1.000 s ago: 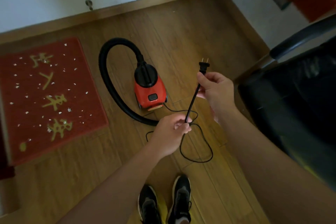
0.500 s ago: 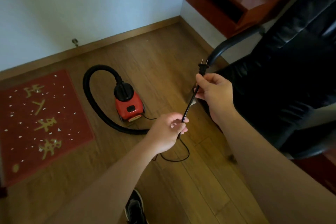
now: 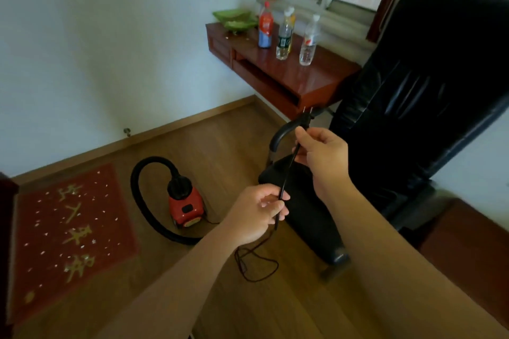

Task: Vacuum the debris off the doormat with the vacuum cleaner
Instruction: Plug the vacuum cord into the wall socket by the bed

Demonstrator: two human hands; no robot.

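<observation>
A small red vacuum cleaner [image 3: 186,208] with a looping black hose [image 3: 139,201] sits on the wooden floor. Left of it lies the red doormat [image 3: 68,239] with gold characters and several white bits of debris on it. The black power cord [image 3: 287,170] runs taut between my hands. My right hand [image 3: 323,157] pinches it just below the plug [image 3: 308,115], whose prongs point up. My left hand [image 3: 257,213] grips the cord lower down. Slack cord loops on the floor below my left hand.
A black leather office chair [image 3: 413,107] stands close on the right, its armrest behind the plug. A red-brown desk [image 3: 311,77] along the far wall carries three bottles [image 3: 285,34] and a green dish [image 3: 234,19]. White wall and skirting run behind the vacuum.
The view has tilted up and to the right, bringing the desk, bottles and chair back into sight. Both hands keep their hold on the cord and have risen with the plug.
</observation>
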